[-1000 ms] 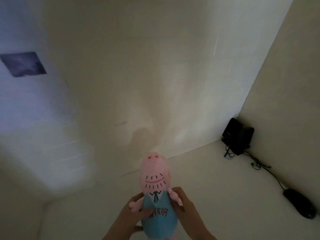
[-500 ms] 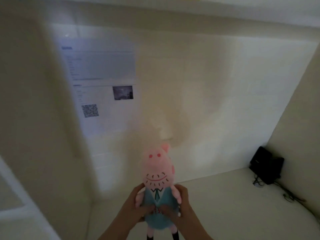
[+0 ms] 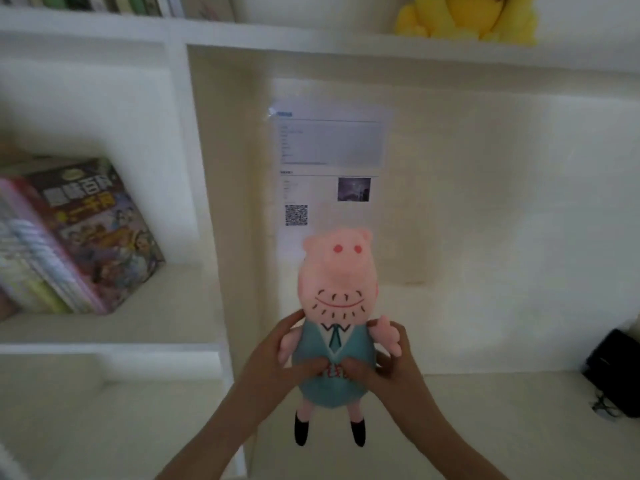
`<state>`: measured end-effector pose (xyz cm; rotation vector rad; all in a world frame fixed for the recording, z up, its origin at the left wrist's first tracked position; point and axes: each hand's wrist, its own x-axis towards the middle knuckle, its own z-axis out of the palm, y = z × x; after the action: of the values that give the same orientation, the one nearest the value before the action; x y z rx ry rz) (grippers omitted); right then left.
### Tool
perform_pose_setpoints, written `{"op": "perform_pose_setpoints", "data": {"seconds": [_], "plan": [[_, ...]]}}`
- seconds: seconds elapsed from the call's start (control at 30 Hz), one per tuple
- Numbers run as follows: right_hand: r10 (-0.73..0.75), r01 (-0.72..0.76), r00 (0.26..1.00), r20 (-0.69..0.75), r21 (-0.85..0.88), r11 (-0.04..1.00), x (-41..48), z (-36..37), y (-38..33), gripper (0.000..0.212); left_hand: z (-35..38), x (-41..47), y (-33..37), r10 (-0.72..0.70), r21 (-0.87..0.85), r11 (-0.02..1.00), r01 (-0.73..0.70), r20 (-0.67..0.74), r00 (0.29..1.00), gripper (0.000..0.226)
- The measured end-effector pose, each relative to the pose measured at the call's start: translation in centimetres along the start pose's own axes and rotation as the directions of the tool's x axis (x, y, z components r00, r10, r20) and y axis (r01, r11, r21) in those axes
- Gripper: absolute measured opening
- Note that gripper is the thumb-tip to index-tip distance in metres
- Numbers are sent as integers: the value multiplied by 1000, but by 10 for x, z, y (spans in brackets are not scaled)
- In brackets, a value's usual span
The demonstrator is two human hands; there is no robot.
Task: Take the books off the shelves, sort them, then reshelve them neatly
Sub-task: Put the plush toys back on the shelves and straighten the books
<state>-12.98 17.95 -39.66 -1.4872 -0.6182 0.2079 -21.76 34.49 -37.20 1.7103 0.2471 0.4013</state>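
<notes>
Plush pig (image 3: 335, 306) in pink and teal hangs upright, held round its teal belly from both sides. The left hand (image 3: 273, 362) curls on one flank and the right hand (image 3: 394, 367) on the other, with the thumbs pressed close together on the pig's front. Just behind the pig, a printed sheet (image 3: 329, 157) with a QR code is stuck to the back wall. Left of the pig, in a shelf compartment (image 3: 114, 327), books (image 3: 83, 244) stand tilted. Well to the pig's right sits a black device (image 3: 614, 372) with cables. Above the pig, the top shelf (image 3: 311, 46) carries more books (image 3: 104, 1) at the left and a yellow plush (image 3: 467, 15) at the right.
</notes>
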Motion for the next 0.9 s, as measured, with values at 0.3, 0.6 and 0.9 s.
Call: {"op": "perform_pose_setpoints", "data": {"seconds": [0.3, 0.6, 0.9], "plan": [[-132, 122, 975, 180, 68, 990, -12, 91, -64, 76, -98, -75, 51, 194, 204, 966, -158, -170, 966, 68], [-213, 157, 941, 264, 218, 963, -1, 195, -82, 58, -180, -98, 67, 220, 283, 952, -116, -370, 903, 61], [-180, 178, 984, 11, 102, 979, 55, 260, -70, 52, -209, 0, 47, 157, 198, 977, -76, -433, 888, 47]]}}
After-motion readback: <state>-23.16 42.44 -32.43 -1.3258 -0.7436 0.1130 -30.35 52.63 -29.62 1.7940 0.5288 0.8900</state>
